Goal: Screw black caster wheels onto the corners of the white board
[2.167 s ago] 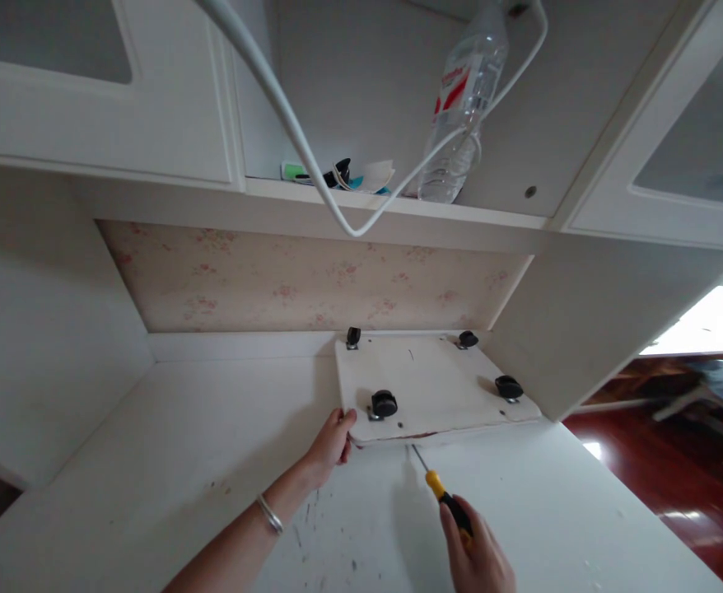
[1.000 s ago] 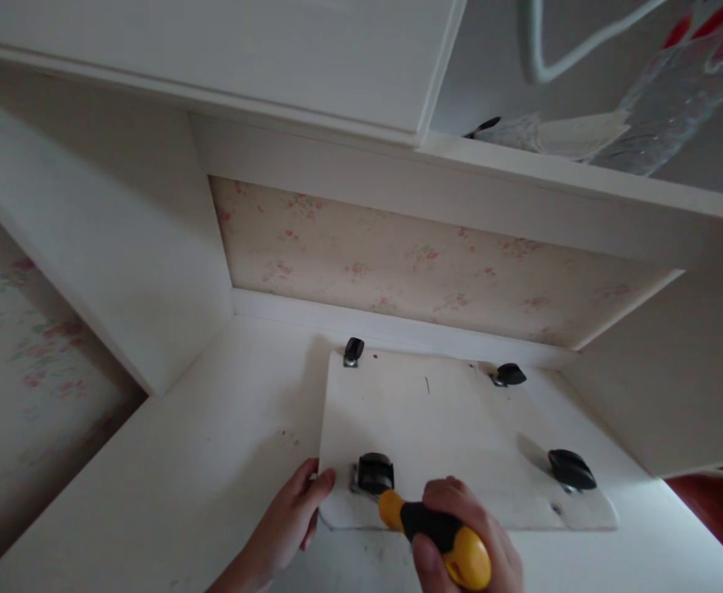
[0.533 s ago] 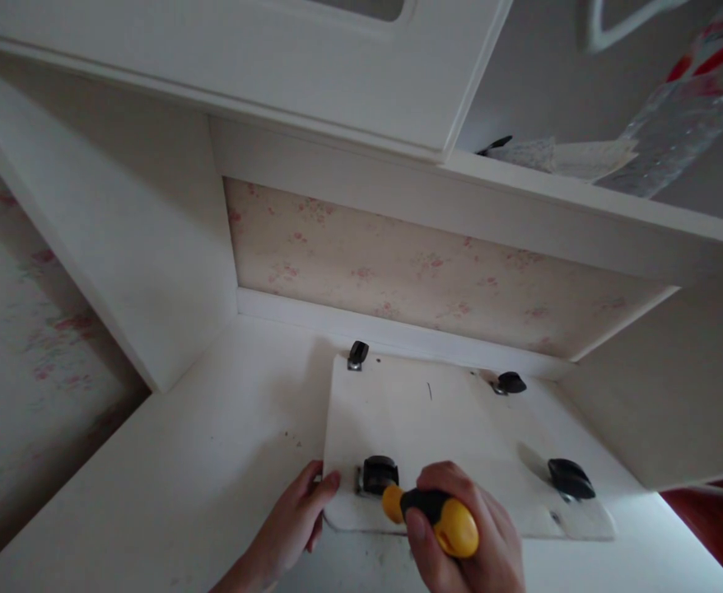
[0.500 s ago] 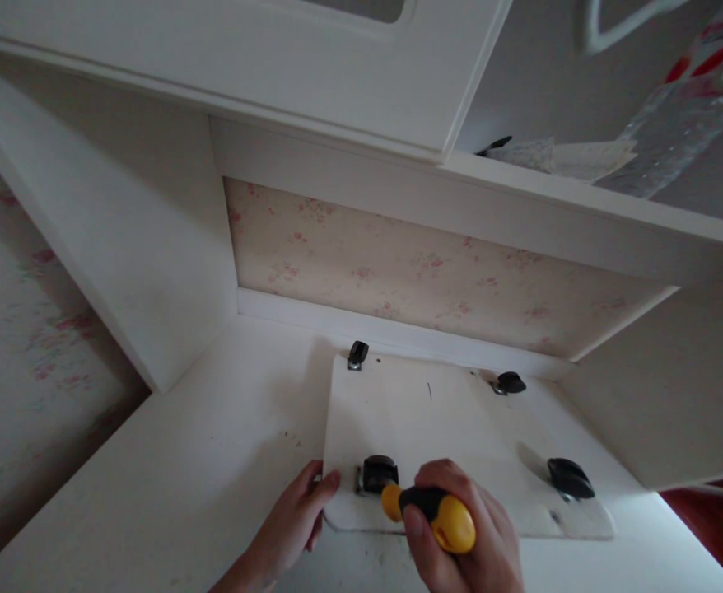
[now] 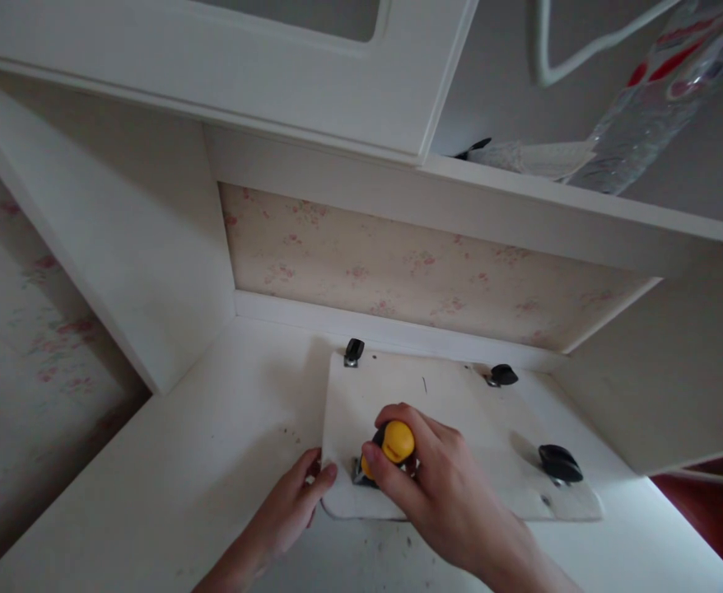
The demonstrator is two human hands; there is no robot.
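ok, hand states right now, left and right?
Left hand: open, fingers on the board corner.
Right hand: closed on the screwdriver.

Right hand (image 5: 441, 486) gripping yellow screwdriver (image 5: 392, 445) upright over caster, left hand (image 5: 293, 506) steadying white board (image 5: 460, 412) at its seven o'clock corner.
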